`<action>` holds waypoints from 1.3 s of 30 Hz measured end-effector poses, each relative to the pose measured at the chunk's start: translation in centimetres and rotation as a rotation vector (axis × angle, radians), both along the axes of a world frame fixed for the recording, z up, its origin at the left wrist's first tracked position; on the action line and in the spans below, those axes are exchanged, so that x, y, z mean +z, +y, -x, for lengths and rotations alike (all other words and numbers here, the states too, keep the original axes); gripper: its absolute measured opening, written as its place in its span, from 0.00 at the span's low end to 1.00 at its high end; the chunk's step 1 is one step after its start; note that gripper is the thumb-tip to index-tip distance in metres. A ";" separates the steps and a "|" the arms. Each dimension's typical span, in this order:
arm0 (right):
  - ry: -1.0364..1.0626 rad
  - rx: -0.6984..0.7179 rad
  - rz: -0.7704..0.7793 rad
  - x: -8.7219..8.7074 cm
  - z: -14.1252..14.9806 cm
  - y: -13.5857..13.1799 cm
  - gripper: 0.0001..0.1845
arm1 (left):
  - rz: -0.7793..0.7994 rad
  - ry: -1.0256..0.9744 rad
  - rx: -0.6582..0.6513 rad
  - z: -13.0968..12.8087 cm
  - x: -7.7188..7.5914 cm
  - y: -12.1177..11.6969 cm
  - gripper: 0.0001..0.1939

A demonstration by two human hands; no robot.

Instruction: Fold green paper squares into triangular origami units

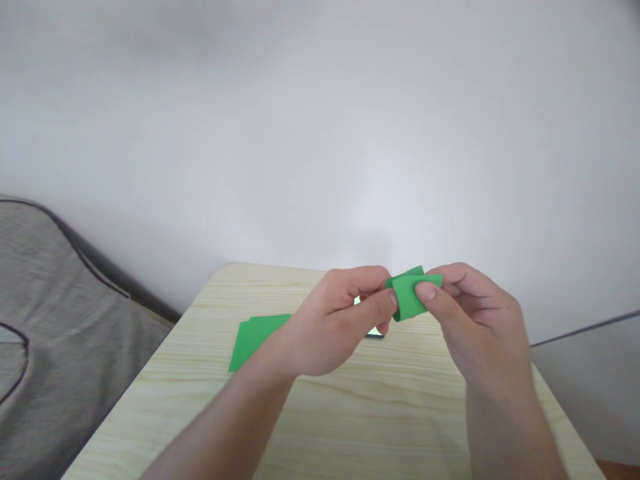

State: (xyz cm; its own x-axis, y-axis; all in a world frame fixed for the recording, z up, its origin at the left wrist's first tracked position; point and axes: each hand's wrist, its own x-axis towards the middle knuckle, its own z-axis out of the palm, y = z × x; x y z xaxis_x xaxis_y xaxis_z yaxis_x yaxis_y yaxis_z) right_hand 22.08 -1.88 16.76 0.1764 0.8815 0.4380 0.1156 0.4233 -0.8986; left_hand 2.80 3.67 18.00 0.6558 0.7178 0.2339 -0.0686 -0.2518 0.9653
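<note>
A small piece of green paper (409, 303), bent over into a loop or fold, is held up above the table between both hands. My left hand (340, 317) pinches its left end between thumb and fingers. On the other side, my right hand (475, 317) grips the right part, its thumb pressed on the near face and its fingers behind. More green paper (257, 337) lies flat on the table, partly hidden by my left forearm. Behind my left fingers shows part of a flat object with a bright face and dark edge (376, 335), perhaps a phone.
The pale wood-grain table (380, 420) stands against a white wall (300, 147). At the left is grey fabric with dark piping (65, 320), next to the table's edge. A dark line (585, 329) runs along the wall at the right.
</note>
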 end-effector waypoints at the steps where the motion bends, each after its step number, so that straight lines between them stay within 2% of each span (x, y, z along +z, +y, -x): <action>1: -0.014 -0.008 0.013 0.2 0.1 -0.2 0.03 | -0.005 0.007 -0.007 0.0 0.1 -0.1 0.17; 4: -0.055 -0.017 0.054 0.9 0.3 -0.7 0.02 | -0.014 0.019 -0.013 0.0 0.2 -0.2 0.15; 9: -0.071 -0.049 0.033 1.3 0.5 -1.2 0.01 | -0.025 0.008 -0.034 0.1 0.5 -0.2 0.15; 16: -0.065 -0.007 0.021 1.3 0.5 -1.1 0.01 | -0.052 0.018 -0.026 0.2 0.2 -0.1 0.14; 22: -0.047 -0.086 -0.061 0.3 0.4 -0.8 0.02 | -0.123 0.085 -0.014 0.2 0.4 -0.2 0.15; 25: -0.075 -0.088 -0.032 0.4 0.5 -1.0 0.03 | -0.125 0.079 -0.030 0.2 0.4 -0.1 0.16; 30: -0.130 -0.114 -0.011 1.1 0.6 -1.2 0.02 | -0.054 -0.034 -0.069 0.1 -0.1 0.2 0.15; 34: -0.182 -0.117 -0.015 0.8 0.5 -1.2 0.03 | 0.025 -0.149 -0.008 -0.2 -0.3 0.5 0.13; 39: -0.175 0.014 -0.091 0.3 -0.4 -1.1 0.14 | 0.055 -0.242 0.059 -0.3 -0.6 1.0 0.13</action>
State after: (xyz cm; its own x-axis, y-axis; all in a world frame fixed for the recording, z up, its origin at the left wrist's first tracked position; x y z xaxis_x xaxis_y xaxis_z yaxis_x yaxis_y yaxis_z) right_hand 22.48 -2.99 17.01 0.0784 0.8386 0.5391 0.2599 0.5049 -0.8231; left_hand 3.14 4.63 17.42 0.5418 0.7693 0.3386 -0.2865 -0.2097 0.9349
